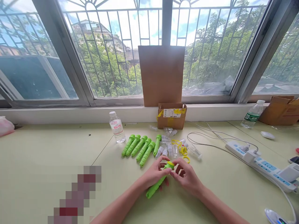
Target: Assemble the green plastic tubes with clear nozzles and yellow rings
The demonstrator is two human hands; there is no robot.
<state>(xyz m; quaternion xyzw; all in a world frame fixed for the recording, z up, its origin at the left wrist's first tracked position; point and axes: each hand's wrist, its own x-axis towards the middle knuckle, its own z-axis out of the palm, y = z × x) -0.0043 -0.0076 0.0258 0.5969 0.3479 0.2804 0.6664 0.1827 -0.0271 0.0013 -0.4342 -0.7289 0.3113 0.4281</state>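
Note:
My left hand point(157, 173) is wrapped round a bright green ridged tube point(154, 187), which lies slanted with its narrow end toward me. At the tube's upper end sits a yellow ring point(170, 163). The fingers of my right hand point(184, 175) are pinched at that end, touching the ring and the green collar. Beyond my hands, several similar green tubes point(139, 147) lie side by side. To their right is a loose pile of clear plastic pieces point(175, 150), some with white tops, and several yellow rings point(184, 151).
A labelled water bottle point(117, 128) stands behind the tubes. A small cardboard box point(172, 122) is at the back, by the window. White power strips point(261, 165) with cables lie at the right, near another bottle point(253, 115). Pixelated blocks cover the lower left.

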